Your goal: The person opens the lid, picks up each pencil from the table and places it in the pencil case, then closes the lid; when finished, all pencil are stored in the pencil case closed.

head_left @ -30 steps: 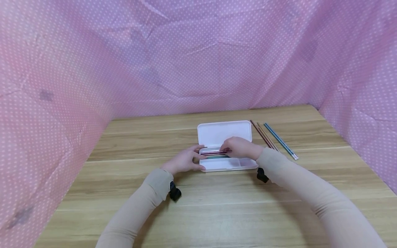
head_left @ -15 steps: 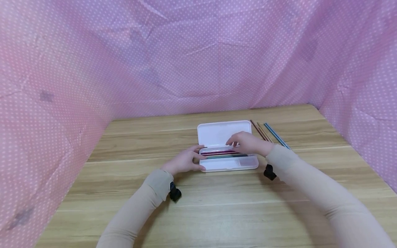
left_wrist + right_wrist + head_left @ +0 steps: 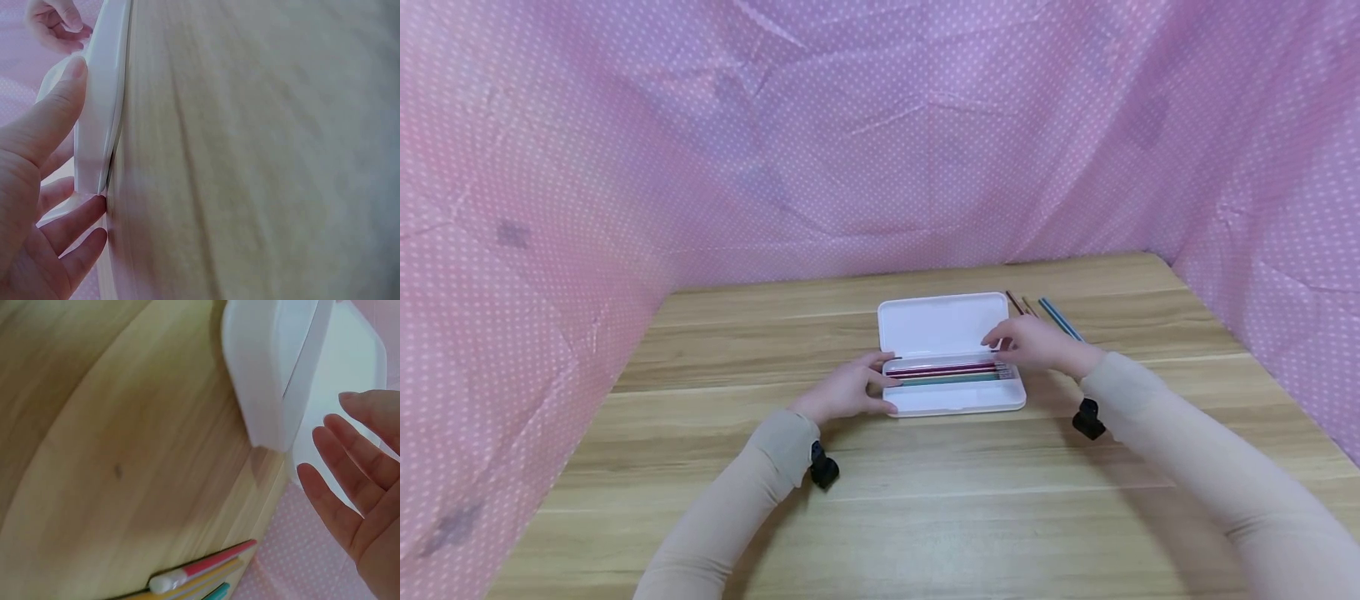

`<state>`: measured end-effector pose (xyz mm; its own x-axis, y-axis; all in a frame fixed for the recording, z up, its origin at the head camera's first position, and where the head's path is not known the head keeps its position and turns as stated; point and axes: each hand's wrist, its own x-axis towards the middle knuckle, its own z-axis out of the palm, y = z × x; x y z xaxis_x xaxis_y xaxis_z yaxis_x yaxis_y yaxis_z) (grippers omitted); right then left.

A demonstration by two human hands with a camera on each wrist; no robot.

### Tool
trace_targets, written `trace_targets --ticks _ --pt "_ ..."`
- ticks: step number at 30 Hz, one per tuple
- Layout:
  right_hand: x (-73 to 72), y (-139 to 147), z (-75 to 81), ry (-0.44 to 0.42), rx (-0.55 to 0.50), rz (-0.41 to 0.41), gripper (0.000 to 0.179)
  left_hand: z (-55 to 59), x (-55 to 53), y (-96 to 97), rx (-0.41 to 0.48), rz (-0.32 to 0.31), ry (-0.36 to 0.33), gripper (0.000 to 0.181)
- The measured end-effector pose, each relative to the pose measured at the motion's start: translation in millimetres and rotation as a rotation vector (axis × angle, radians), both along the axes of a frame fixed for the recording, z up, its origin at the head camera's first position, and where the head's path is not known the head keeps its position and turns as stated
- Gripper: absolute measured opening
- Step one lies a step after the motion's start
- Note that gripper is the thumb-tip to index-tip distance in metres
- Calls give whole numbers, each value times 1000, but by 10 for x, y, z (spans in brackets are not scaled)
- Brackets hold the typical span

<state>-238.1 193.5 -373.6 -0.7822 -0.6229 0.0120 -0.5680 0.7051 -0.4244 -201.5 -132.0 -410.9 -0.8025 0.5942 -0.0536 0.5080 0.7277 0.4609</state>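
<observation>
I see pencils (image 3: 946, 381) inside a white case (image 3: 936, 325), lid back, mid-counter (image 3: 925, 500), my left grip (image 3: 844, 389) spread wide against its 9 o'clock end, right grip (image 3: 1033, 343) loosely parted at 3 o'clock, outside pencils (image 3: 1060, 318) at 2

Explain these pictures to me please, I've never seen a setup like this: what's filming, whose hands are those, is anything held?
There's no machine here: a person works with a bare left hand and right hand. The wide picture comes from a camera worn on the head, looking forward and down. The two close ones come from the wrists; the black device at each is probably that camera. On the wooden table sits a white pencil case, its lid open. Some pencils lie inside; loose pencils lie on the table to its right. Behind hangs a pink dotted cloth. The left hand touches the case's left end; the right hand is near the right end and appears to hold nothing.
</observation>
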Motion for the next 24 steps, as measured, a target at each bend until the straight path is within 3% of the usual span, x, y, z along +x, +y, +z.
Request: trace_targets --ticks 8,15,24 --pt "4 151 -25 25 -62 -1 23 -28 -6 -3 -2 -2 5 51" --pt "-22 356 -86 -21 -121 -73 26 -41 1 -6 -1 4 4 50" --pt "-29 652 -39 -37 -94 -183 30 -36 10 -4 -5 14 -3 52"
